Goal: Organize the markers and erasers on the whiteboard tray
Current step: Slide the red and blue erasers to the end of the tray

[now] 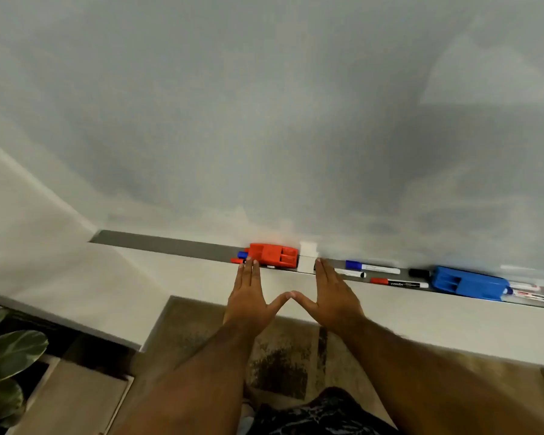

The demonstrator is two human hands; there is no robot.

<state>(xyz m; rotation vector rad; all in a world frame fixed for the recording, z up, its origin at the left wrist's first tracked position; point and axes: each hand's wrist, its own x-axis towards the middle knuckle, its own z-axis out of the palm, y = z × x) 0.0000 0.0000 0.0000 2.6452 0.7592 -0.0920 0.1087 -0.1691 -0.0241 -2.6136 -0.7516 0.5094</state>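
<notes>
Whiteboard tray [170,246] looks untidy: markers jumbled around red eraser [274,255] and blue eraser [468,283]. Left hand [248,296] and right hand [333,296] flat open, holding nothing.

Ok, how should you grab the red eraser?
Pinch the red eraser across its two long sides, coming down from above and in front with the left hand, whose fingertips are already beside it. It lies lengthwise on the tray against the whiteboard, so the back is hard to reach, and markers crowd its left end. Both hands look flat and empty.
</notes>
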